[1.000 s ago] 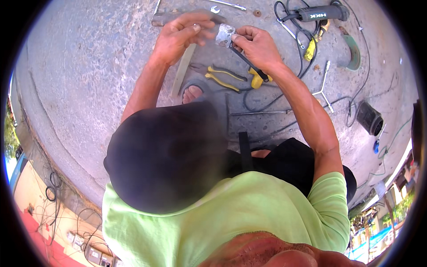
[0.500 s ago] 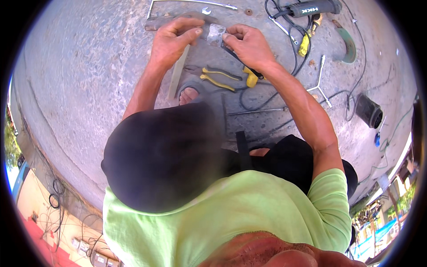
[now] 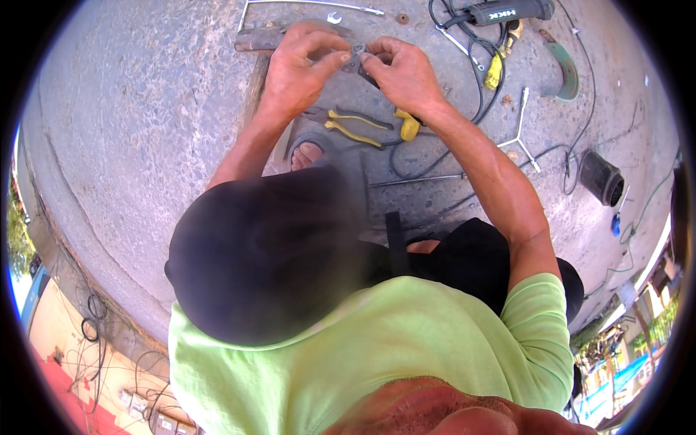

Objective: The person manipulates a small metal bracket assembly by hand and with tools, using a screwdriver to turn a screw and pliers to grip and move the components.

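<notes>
My left hand (image 3: 299,67) is closed in a pinch, thumb against fingers, at the edge of a small grey metal plate (image 3: 353,66) with dark spots like holes. What its fingertips hold is too small to make out. From the other side my right hand (image 3: 401,75) pinches the plate between thumb and fingers, and a dark strip shows beneath its thumb. Just beyond my left hand lies a flat rusty bar (image 3: 250,40), with an open-ended spanner (image 3: 333,18) past it. Yellow-handled pliers (image 3: 357,127) lie on the ground below my hands.
An angle grinder (image 3: 511,11) with its cord is at the far right. Nearby lie a yellow plug (image 3: 494,72), a curved green piece (image 3: 568,72), a three-armed wrench (image 3: 518,138) and a black cylinder (image 3: 600,180). My sandalled foot (image 3: 307,154) stands near the pliers.
My left hand has moved right, closer to my right hand and the plate. The plate, bright before, now looks darker and turned.
</notes>
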Available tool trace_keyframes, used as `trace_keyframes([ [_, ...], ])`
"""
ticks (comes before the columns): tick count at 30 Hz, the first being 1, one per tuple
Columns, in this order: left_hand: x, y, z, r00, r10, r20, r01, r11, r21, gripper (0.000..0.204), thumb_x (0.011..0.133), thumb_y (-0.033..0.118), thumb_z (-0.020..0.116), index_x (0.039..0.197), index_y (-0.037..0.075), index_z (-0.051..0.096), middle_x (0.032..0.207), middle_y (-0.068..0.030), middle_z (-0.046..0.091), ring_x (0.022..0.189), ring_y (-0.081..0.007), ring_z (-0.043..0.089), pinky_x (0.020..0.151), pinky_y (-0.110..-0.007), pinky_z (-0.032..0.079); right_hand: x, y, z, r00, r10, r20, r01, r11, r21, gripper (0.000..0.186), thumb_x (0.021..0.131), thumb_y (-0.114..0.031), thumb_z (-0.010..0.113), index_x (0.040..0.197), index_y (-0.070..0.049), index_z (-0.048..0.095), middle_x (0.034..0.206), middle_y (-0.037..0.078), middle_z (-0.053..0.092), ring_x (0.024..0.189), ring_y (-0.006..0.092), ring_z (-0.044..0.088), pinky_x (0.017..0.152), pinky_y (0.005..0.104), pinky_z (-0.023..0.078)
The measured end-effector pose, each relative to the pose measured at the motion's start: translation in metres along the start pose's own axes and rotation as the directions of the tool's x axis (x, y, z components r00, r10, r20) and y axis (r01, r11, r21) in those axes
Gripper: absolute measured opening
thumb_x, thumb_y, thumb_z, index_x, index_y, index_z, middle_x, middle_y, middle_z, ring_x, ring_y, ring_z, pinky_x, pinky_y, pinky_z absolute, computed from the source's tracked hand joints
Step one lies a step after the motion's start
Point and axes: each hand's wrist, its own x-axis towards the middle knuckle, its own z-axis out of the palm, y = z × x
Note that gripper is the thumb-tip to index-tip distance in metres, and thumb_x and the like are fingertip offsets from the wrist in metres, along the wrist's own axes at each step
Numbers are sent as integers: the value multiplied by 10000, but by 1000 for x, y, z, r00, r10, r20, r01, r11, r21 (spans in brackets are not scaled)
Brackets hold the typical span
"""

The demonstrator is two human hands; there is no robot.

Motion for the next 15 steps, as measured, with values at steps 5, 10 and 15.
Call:
trace_keyframes([
  [5,1,-3,4,999,49,-17,-47,994,103,186,825,159,815,1004,120,783,1337,-155,588,1274,-330,548,1076,-430,445,-1,2,3,1000,-7,2,7,1000,-3,366,945,-254,676,1169,35,699,974,135,768,833,163,719,752,316,567],
  [10,-2,-7,7,998,58,-15,-55,992,114,192,826,179,817,1004,116,784,1332,-154,591,1276,-324,549,1075,-428,448,-2,-3,3,1000,9,18,-10,998,58,368,936,-231,674,1172,49,693,1002,155,771,884,176,738,796,318,579],
  [15,-3,-10,8,998,62,-23,-59,992,111,190,816,176,816,992,110,790,1282,-140,620,1243,-318,566,1048,-427,463,-3,-8,3,999,15,31,-17,998,63,364,931,-223,679,1170,52,693,998,163,772,877,186,744,794,322,585],
])
